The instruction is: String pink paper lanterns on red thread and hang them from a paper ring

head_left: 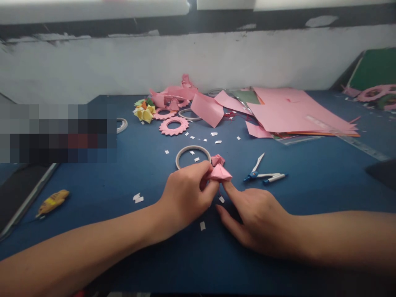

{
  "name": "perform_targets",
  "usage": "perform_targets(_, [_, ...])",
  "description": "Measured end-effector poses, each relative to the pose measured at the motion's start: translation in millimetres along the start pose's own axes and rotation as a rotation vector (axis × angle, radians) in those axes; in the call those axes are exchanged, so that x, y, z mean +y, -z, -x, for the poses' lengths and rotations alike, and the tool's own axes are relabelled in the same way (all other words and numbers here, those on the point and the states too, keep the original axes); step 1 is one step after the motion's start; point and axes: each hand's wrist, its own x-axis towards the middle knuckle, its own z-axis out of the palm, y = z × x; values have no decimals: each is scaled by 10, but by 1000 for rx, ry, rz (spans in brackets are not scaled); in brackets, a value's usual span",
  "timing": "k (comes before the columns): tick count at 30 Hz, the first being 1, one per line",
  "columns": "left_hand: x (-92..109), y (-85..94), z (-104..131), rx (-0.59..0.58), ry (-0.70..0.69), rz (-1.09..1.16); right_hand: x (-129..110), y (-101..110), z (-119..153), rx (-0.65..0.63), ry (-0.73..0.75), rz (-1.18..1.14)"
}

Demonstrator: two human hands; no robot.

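A small folded pink paper piece (220, 173) is pinched between the thumb and fingers of my left hand (188, 189). The index fingertip of my right hand (258, 216) touches its lower edge, while the thumb is held apart below. Just behind it lies another folded pink piece (218, 159). A roll of tape (177, 158) lies flat behind my left hand, with small white scraps (197, 159) inside its ring. More white bits are scattered around both hands.
On the blue table (123, 173), a compass (254, 174) lies right of my hands. Pink sheets (297, 111) and a clear ruler (361, 146) are at the back right. Pink paper rings (174, 126) and yellow folded paper (144, 113) sit behind. A yellow object (53, 202) lies left.
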Motion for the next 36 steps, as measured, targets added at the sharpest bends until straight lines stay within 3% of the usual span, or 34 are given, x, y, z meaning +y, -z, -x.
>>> perform_targets(16, [-18,2,-5,3,9,35,6,0,-15,-4,10,19])
perform_targets(36, [-57,45,10,-68,-226,320,-3,6,-16,43,58,-41])
